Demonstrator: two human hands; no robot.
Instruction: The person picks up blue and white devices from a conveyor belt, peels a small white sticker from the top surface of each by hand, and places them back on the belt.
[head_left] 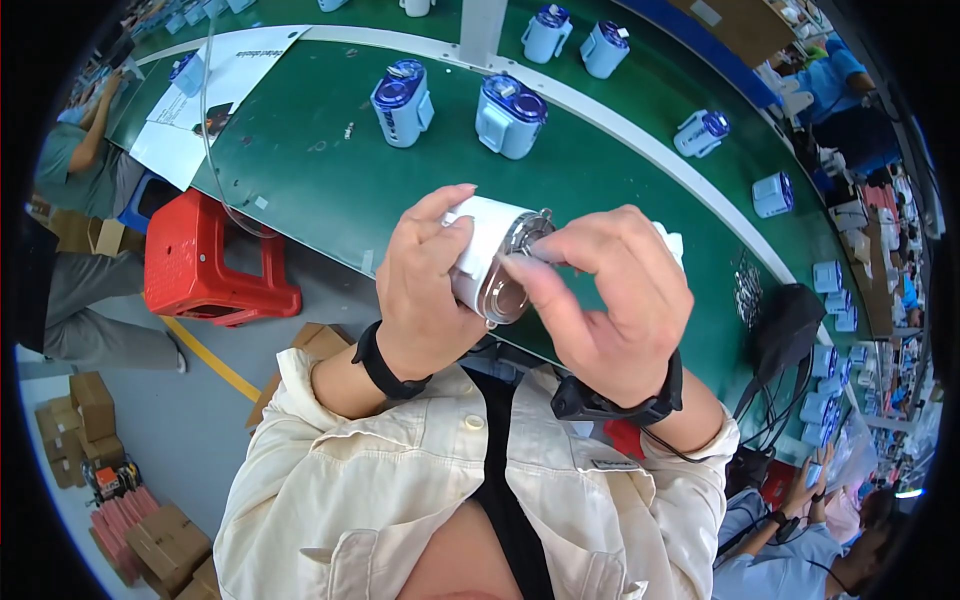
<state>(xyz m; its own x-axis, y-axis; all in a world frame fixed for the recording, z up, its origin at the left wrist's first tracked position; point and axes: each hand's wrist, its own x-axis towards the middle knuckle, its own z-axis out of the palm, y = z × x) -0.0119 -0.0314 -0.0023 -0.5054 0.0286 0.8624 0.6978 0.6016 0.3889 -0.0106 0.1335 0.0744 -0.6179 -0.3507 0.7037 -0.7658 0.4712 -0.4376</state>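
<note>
My left hand [425, 262] is closed around a white oval canister [490, 222], tilted so its end with a clear cover faces right. The clear oval cover [507, 298] has small metal parts at its edge. At that end my right hand [620, 290] has thumb and forefinger pinched together against the cover. Whatever lies between those fingertips is too small to make out. Beyond my hands, two light-blue canisters with dark-blue transparent tops stand upright on the green table, one canister [402, 105] to the left and another canister [511, 118] to the right.
Further canisters [604, 50] stand beyond the white rail [640, 145] crossing the green table [310, 150]. Small metal pieces [747, 290] lie in a pile beside a black bag [790, 325] at right. A red stool [205, 260] stands on the left. Other people sit around.
</note>
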